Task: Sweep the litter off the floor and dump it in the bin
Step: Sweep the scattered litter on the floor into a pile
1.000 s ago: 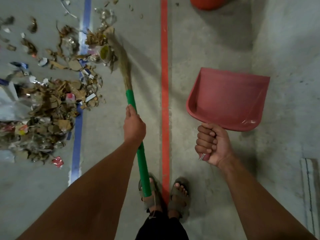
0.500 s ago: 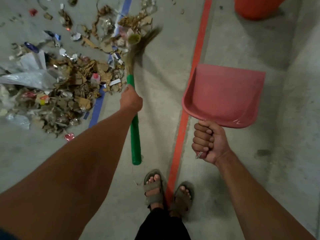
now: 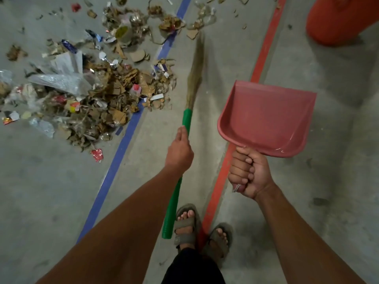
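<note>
My left hand [image 3: 179, 152] grips the green handle of a straw broom [image 3: 194, 78]; its blurred bristles point away from me, just right of the litter. A heap of torn cardboard, plastic and wrappers [image 3: 98, 95] covers the floor at upper left, across a blue line. My right hand [image 3: 247, 174] holds the handle of an empty red dustpan [image 3: 266, 117] above the floor, mouth facing away. An orange bin [image 3: 340, 19] stands at the top right corner, partly cut off.
A blue floor line [image 3: 121, 148] and a red floor line [image 3: 264, 48] run diagonally over the grey concrete. My sandalled feet [image 3: 185, 224] stand near the red line at the bottom. A loose red wrapper [image 3: 96, 154] lies apart from the heap.
The broom head has swung right, out of the litter's far edge to bare floor beside the heap. The view shifted, so the bin shows more. The dustpan stays held as before.
</note>
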A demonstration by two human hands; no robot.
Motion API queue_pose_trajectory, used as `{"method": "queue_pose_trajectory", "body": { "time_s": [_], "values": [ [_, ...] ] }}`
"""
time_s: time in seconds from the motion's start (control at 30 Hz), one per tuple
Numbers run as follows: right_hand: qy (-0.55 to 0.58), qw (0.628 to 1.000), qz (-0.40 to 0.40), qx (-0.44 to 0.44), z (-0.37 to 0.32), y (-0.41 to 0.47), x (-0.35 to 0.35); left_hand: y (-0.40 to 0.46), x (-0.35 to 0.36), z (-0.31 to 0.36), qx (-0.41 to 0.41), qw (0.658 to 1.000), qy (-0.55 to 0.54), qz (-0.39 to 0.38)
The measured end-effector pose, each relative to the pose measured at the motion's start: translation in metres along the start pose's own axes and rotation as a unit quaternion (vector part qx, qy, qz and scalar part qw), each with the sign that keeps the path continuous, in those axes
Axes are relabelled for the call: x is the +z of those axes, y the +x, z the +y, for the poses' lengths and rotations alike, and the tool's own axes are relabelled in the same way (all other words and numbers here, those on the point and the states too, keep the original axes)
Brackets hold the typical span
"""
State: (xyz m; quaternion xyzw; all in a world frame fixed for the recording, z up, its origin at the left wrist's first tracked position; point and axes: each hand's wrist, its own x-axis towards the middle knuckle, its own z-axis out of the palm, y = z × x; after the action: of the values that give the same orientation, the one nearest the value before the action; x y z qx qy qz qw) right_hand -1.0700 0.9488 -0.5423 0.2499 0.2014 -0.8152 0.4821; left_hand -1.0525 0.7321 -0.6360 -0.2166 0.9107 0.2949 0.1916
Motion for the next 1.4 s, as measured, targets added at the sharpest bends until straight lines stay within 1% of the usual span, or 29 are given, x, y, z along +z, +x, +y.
{"method": "queue_pose_trajectory", "body": {
  "time_s": [0.07, 0.13, 0.2, 0.27, 0.33, 0.43, 0.53, 0.6, 0.67, 0.77, 0.83, 0.9, 0.97, 1.03, 1.1, 1.27, 1.3, 1.4],
  "values": [
    [-0.004, 1.0, -0.001, 0.006, 0.001, 0.001, 0.0, 0.002, 0.008, -0.004, -0.008, 0.998, 0.042, -0.051],
    [-0.008, 1.0, 0.002, 0.01, 0.002, 0.003, 0.001, 0.006, 0.005, -0.014, -0.042, 0.994, 0.06, -0.082],
    [-0.01, 1.0, 0.005, 0.013, 0.005, 0.005, 0.001, 0.009, -0.005, -0.03, -0.088, 0.992, 0.056, -0.074],
    [-0.011, 1.0, 0.009, 0.012, 0.007, 0.005, 0.004, 0.013, -0.021, -0.046, -0.139, 0.989, 0.03, -0.044],
    [-0.01, 1.0, 0.019, 0.009, 0.011, 0.005, 0.006, 0.014, -0.037, -0.061, -0.167, 0.986, 0.014, -0.004],
    [-0.001, 1.0, 0.013, 0.014, 0.016, 0.006, 0.007, 0.011, -0.053, -0.079, -0.144, 0.988, -0.001, 0.048],
    [0.001, 1.0, 0.009, 0.021, 0.02, 0.006, 0.009, 0.008, -0.059, -0.089, -0.138, 0.988, -0.023, 0.057],
    [-0.001, 1.0, 0.004, 0.025, 0.02, 0.006, 0.011, 0.001, -0.056, -0.085, -0.139, 0.988, -0.036, 0.061],
    [-0.004, 1.0, 0.001, 0.031, 0.019, 0.007, 0.011, -0.009, -0.051, -0.077, -0.121, 0.99, -0.041, 0.065],
    [0.005, 0.999, -0.02, 0.045, 0.016, 0.011, 0.01, -0.027, -0.04, -0.07, -0.086, 0.995, -0.029, 0.041],
    [-0.001, 0.999, -0.017, 0.046, 0.014, 0.014, 0.011, -0.034, -0.03, -0.071, -0.046, 0.999, 0.002, 0.02],
    [-0.011, 0.999, -0.008, 0.043, 0.016, 0.017, 0.014, -0.039, -0.021, -0.08, -0.013, 0.999, 0.044, -0.018],
    [-0.017, 0.999, -0.003, 0.043, 0.019, 0.019, 0.018, -0.043, -0.018, -0.091, 0.001, 0.994, 0.085, -0.064],
    [-0.023, 0.999, 0.002, 0.045, 0.023, 0.021, 0.02, -0.045, -0.022, -0.101, -0.017, 0.985, 0.134, -0.103],
    [-0.029, 0.998, 0.006, 0.047, 0.028, 0.022, 0.022, -0.045, -0.031, -0.112, -0.05, 0.98, 0.158, -0.107],
    [-0.035, 0.998, 0.006, 0.05, 0.033, 0.023, 0.024, -0.03, -0.066, -0.137, -0.143, 0.978, 0.143, -0.045],
    [-0.035, 0.998, 0.006, 0.05, 0.032, 0.024, 0.025, -0.028, -0.072, -0.141, -0.146, 0.979, 0.141, -0.031],
    [-0.043, 0.998, 0.011, 0.049, 0.029, 0.025, 0.028, -0.025, -0.086, -0.152, -0.117, 0.982, 0.145, 0.023]
  ]
}}
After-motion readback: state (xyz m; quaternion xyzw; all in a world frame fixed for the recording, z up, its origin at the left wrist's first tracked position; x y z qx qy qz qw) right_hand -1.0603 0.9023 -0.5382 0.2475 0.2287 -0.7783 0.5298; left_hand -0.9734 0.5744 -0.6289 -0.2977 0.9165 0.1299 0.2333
